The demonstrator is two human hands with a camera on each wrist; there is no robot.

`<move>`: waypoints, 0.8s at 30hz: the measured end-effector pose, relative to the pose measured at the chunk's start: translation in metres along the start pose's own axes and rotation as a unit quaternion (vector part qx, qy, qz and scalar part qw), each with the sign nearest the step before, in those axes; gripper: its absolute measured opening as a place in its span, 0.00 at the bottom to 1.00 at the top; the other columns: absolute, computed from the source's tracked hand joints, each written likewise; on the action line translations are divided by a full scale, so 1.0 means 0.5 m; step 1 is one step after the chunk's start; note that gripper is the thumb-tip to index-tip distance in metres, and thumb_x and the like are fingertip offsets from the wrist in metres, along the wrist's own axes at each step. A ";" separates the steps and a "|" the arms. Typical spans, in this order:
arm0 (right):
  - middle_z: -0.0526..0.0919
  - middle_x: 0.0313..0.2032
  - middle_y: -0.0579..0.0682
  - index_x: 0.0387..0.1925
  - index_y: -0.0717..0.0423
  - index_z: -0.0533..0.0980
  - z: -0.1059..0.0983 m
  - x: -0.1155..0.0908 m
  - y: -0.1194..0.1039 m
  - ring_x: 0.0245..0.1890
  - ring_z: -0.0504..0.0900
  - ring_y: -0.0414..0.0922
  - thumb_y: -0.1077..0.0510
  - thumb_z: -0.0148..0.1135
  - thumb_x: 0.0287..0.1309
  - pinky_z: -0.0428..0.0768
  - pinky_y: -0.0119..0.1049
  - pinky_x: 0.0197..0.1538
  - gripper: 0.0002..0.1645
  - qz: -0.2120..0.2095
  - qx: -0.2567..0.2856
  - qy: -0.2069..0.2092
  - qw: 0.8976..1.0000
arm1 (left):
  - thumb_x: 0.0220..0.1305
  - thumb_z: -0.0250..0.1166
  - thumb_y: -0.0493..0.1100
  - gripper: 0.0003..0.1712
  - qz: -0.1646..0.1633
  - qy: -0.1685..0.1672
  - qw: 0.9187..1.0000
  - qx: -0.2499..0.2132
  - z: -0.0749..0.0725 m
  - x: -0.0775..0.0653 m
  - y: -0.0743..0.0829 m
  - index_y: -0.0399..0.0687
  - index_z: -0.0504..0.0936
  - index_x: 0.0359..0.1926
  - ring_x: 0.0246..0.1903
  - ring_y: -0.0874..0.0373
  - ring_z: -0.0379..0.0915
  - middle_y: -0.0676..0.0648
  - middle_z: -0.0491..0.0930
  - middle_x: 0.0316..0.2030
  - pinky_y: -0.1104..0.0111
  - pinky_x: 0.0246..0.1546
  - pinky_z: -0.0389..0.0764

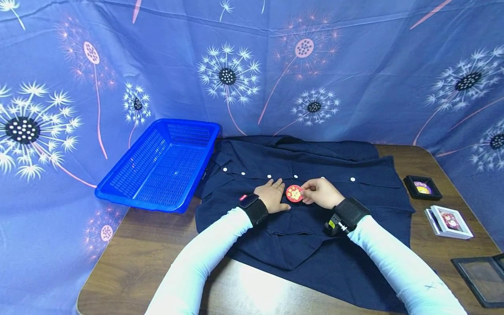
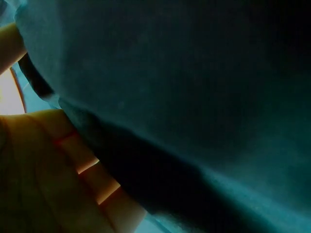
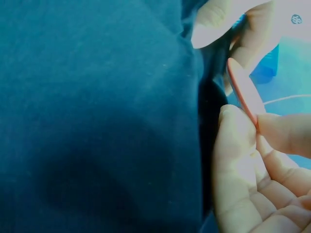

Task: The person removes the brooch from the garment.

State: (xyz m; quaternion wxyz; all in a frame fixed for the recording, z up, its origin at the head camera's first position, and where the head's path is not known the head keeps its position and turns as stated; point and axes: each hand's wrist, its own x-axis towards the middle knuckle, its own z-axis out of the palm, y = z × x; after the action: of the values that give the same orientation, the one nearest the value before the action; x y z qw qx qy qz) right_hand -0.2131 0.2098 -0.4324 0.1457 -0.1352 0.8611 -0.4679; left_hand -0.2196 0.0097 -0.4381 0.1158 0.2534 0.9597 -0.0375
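A dark navy shirt [image 1: 252, 201] with a row of white buttons lies spread over the table. My left hand [image 1: 271, 197] rests on it with straight fingers, just below the button row. Pinched at its right edge by thumb and fingers of my right hand [image 1: 322, 193] is a round red sticker-like disc [image 1: 293, 193] with a yellow figure and lettering. In the right wrist view the disc [image 3: 244, 92] shows edge-on, thin, its lower end between thumb and index finger. Dark cloth [image 2: 170, 97] fills much of the left wrist view beside the palm.
A blue plastic basket [image 1: 183, 199] stands at the left. Along the right edge of the wooden table [image 1: 130, 253] lie a black box with a round badge [image 1: 423, 188], white frames [image 1: 449, 222] and a black clear-windowed case [image 1: 480, 278]. A dandelion-patterned blue curtain [image 1: 260, 26] hangs behind.
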 end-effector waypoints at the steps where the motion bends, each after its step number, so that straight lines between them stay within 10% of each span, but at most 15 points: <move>1: 0.85 0.33 0.65 0.42 0.77 0.76 -0.002 -0.001 0.000 0.32 0.88 0.50 0.69 0.55 0.63 0.86 0.37 0.36 0.11 -0.007 0.000 0.002 1.000 | 0.62 0.57 0.71 0.48 0.000 0.001 1.000 0.001 0.000 0.000 0.000 0.50 0.61 0.74 0.74 0.51 0.54 0.50 0.55 0.76 0.65 0.73 0.58; 24: 0.85 0.37 0.67 0.43 0.70 0.77 -0.008 -0.007 -0.041 0.29 0.85 0.34 0.64 0.60 0.64 0.84 0.29 0.36 0.11 -0.082 0.014 0.136 0.987 | 0.62 0.56 0.71 0.48 -0.007 -0.011 1.000 -0.008 -0.002 0.001 0.000 0.50 0.60 0.74 0.74 0.50 0.54 0.50 0.54 0.76 0.59 0.71 0.63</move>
State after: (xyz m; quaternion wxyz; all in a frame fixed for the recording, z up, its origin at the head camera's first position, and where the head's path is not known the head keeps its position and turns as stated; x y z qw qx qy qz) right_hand -0.2096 0.2033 -0.4124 -0.0097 -0.1381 0.8523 -0.5044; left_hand -0.2202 0.0102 -0.4374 0.1279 0.2453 0.9604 -0.0334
